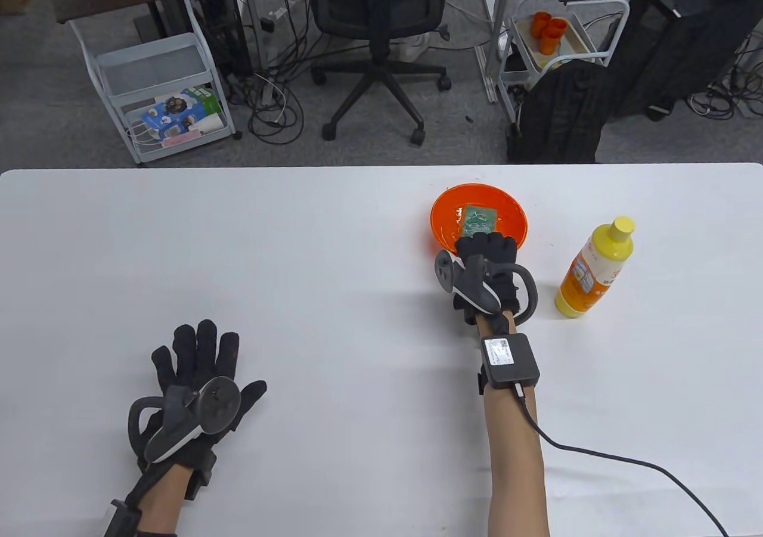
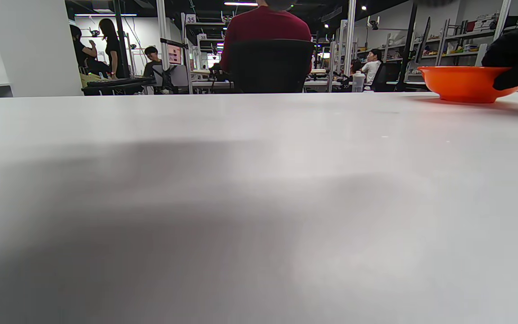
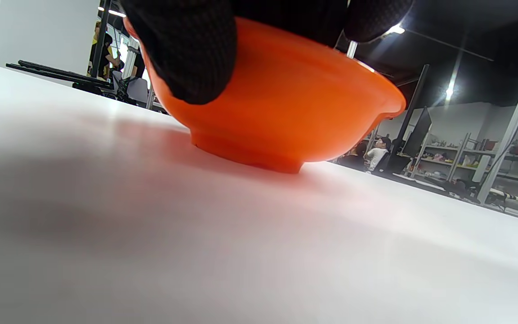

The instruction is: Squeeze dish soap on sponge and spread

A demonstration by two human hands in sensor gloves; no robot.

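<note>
An orange bowl (image 1: 441, 218) stands on the white table right of centre, with a green sponge (image 1: 478, 220) lying flat inside it. My right hand (image 1: 484, 244) is at the bowl's near rim. Its fingers reach over the rim toward the sponge. In the right wrist view the thumb (image 3: 187, 54) lies against the outside of the bowl's wall (image 3: 295, 112). A yellow dish soap bottle (image 1: 593, 269) stands upright to the right of the bowl, with its cap on. My left hand (image 1: 214, 361) rests flat on the table at the near left, fingers spread, holding nothing.
The bowl (image 2: 461, 83) and my right hand (image 2: 517, 49) also show far right in the left wrist view. A black cable (image 1: 626, 459) runs from my right wrist across the table to the near right corner. An office chair (image 1: 375, 36) and carts stand beyond the far edge.
</note>
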